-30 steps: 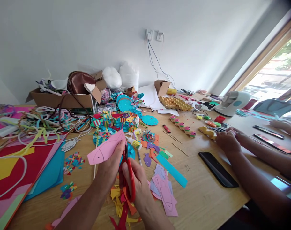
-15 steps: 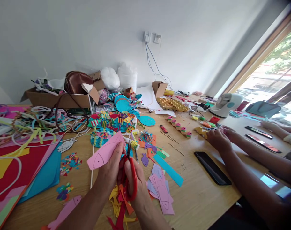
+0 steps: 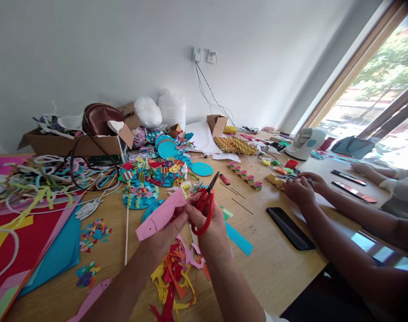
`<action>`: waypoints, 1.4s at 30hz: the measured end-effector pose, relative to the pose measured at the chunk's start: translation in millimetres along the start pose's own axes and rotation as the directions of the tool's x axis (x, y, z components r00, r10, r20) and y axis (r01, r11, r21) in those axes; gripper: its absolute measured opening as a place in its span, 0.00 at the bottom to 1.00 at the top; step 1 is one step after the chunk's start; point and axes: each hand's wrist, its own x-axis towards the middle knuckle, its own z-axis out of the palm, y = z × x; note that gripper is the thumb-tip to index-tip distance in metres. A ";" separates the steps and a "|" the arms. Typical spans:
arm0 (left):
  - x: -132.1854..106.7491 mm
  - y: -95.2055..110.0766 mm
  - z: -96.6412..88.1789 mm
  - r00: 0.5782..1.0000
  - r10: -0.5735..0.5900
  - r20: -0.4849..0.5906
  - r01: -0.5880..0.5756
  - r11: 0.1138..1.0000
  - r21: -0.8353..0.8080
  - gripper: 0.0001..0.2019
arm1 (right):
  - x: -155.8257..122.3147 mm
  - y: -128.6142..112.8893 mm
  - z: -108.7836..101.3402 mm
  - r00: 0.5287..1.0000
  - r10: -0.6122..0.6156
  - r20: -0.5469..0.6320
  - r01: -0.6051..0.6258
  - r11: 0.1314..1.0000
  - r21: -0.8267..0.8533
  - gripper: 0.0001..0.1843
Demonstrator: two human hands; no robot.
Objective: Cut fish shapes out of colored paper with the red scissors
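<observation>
Between the fingers of my left hand (image 3: 173, 226) is a pink paper fish (image 3: 160, 214) with a drawn outline and an eye dot. My right hand (image 3: 212, 226) is closed around red-handled scissors (image 3: 206, 208), whose blades point up and away from the paper. The fingertips of both hands meet near the fish's tail end. Below them lies a heap of red, orange and yellow paper scraps (image 3: 173, 277), with pink offcuts (image 3: 189, 255) on top. Another pink fish (image 3: 95, 295) is partly hidden behind my left forearm.
Coloured paper sheets (image 3: 53, 255) and tangled pipe cleaners (image 3: 46, 179) cover the left side. Decorated blue paper plates (image 3: 163, 172) stand behind my hands. To the right are a black phone (image 3: 290, 228) and a co-worker's hands (image 3: 301, 188), with another person's arm (image 3: 368, 172) beyond.
The scissors have moved up and right, off the paper. Pink offcuts now lie on the scrap heap. My hands have shifted right, and the view has turned slightly.
</observation>
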 end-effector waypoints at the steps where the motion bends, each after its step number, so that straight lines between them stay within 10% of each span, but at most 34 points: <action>1: 2.6 4.0 -10.1 0.982 -0.034 0.186 0.032 0.999 0.014 0.14 | 2.5 -6.4 -4.3 1.000 -0.016 0.006 0.016 1.000 -0.026 0.11; 4: 13.8 17.7 -45.9 0.774 -0.190 0.603 0.178 0.981 0.081 0.23 | 10.3 -29.0 -17.5 0.991 -0.016 0.129 0.041 0.980 -0.197 0.09; 6: 20.9 26.9 -61.6 0.727 -0.127 0.675 0.197 0.980 -0.028 0.33 | 13.9 -41.7 -23.0 0.978 0.015 0.208 0.051 0.950 -0.308 0.07; 14: 21.0 40.7 -30.2 0.852 -0.105 0.514 -0.032 0.968 0.250 0.14 | 15.0 -42.1 -16.8 0.899 0.111 0.424 0.125 0.863 -0.490 0.07; 24: 11.3 43.5 -14.6 0.966 -0.038 0.256 -0.004 0.987 0.161 0.10 | -9.5 -12.4 -18.2 0.959 0.065 0.276 0.066 0.894 -0.443 0.18; 42: 0.1 42.7 -8.2 0.973 -0.098 0.209 0.107 0.994 -0.031 0.09 | -37.1 -5.7 -9.6 0.932 0.252 0.260 -0.102 0.872 -0.480 0.20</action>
